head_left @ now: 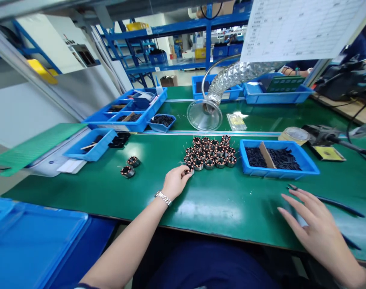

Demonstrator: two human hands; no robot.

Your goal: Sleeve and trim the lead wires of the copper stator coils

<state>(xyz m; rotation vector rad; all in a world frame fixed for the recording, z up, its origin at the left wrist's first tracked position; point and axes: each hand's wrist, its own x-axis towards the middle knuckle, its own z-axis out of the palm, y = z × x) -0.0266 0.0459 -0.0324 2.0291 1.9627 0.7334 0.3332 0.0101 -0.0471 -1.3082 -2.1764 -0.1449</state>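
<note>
My left hand has its thumb and fingers closed on a small copper-wound motor stator at the front left corner of a group. The rest of that group, several stators with thin wire ends sticking up, stands packed together on the green table mat. Farther left are two more stators, apart from the others. My right hand is open, fingers spread, over a pair of pliers with dark handles; the hand partly hides the pliers, and I cannot tell whether it touches them.
Right of the stators sits a blue bin of black strips, split by a cardboard divider. A tape roll lies behind it. A clear extraction hood hangs over the back. Blue trays and a small bin stand left.
</note>
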